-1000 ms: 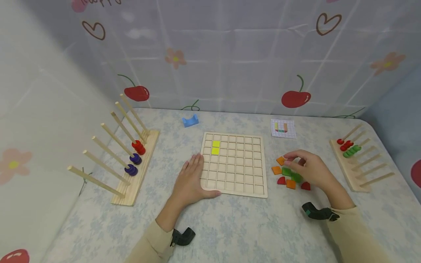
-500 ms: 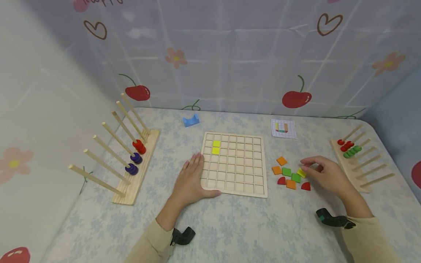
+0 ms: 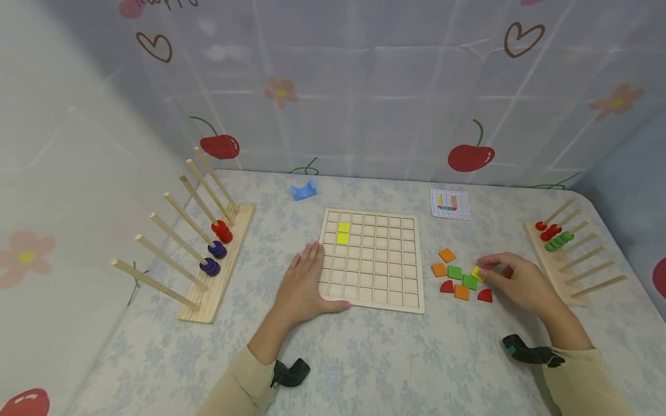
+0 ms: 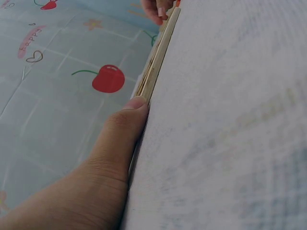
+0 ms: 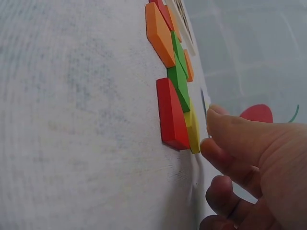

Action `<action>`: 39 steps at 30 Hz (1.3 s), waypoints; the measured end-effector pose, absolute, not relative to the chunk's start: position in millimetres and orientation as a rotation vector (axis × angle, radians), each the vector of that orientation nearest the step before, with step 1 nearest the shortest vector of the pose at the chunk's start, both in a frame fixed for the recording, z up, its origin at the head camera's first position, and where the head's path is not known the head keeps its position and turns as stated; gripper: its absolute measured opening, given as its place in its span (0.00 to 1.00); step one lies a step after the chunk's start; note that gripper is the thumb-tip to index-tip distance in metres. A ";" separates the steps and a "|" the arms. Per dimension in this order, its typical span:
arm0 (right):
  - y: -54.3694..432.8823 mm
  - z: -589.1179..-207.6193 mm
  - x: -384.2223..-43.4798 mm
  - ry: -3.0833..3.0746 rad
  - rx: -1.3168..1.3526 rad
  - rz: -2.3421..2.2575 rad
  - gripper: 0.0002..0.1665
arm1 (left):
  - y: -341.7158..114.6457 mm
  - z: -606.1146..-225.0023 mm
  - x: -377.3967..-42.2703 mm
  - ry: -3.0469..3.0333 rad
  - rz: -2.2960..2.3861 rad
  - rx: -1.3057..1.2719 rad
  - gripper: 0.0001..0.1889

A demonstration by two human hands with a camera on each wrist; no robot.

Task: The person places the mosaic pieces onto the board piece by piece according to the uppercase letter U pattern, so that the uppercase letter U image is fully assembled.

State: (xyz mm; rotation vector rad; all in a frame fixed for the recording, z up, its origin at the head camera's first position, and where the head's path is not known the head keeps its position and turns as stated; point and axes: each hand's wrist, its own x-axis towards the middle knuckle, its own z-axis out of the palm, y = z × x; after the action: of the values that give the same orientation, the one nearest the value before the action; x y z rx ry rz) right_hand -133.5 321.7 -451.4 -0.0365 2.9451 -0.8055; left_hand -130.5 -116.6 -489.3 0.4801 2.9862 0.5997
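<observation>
My left hand (image 3: pixel 303 283) lies with straight fingers along the left edge of a wooden grid board (image 3: pixel 387 260), its thumb against the near edge, as the left wrist view also shows. Two yellow square tiles (image 3: pixel 343 233) sit in the board's upper left cells. Beside the loose pieces, my right hand (image 3: pixel 520 283) has thumb and index finger at a yellow tile (image 5: pixel 193 132) lying on the table. The right wrist view shows a gap between those fingertips. Close by lie green tiles (image 3: pixel 455 272), orange tiles (image 3: pixel 461 292) and red quarter-round pieces (image 3: pixel 485 295).
A pattern card (image 3: pixel 450 204) lies behind the loose pieces. On the left stands a peg rack (image 3: pixel 224 277) with red and purple rings; another peg rack (image 3: pixel 554 271) with red and green beads is at right. A blue curved piece (image 3: pixel 304 190) lies behind the board.
My right hand has moved right from an orange tile to the yellow tile, uncovering the orange and green tiles. In the last half second it has barely shifted. The left hand stays put.
</observation>
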 end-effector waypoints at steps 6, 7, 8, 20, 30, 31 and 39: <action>323.4 -453.2 -132.8 2.934 -0.038 -0.805 0.21 | -117.1 -490.4 -130.9 2.983 0.592 0.484 0.75; 323.7 -453.4 -132.7 2.935 -0.043 -0.803 0.21 | -117.3 -490.6 -130.9 2.983 0.590 0.483 0.75; 324.1 -453.5 -132.6 2.939 -0.049 -0.800 0.20 | -117.4 -490.8 -130.9 2.984 0.592 0.484 0.75; 323.0 -455.2 -133.1 2.945 -0.069 -0.795 0.18 | -116.6 -490.2 -130.9 2.980 0.582 0.477 0.75; 320.7 -451.2 -133.4 2.860 -0.038 -0.828 0.18 | -116.4 -490.8 -131.2 2.978 0.575 0.473 0.75; 321.0 -450.3 -133.7 2.852 -0.043 -0.832 0.18 | -116.4 -490.9 -131.2 2.978 0.572 0.473 0.75; 324.2 -440.6 -141.2 2.801 -0.104 -0.879 0.16 | -116.2 -490.2 -131.3 2.974 0.581 0.476 0.75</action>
State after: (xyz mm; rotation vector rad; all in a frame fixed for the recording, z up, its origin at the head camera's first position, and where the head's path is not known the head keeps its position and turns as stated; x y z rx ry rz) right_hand -141.2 324.2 -440.6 -0.1040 2.8014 -0.8789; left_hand -131.3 -116.2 -490.2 0.4761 2.9739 0.5808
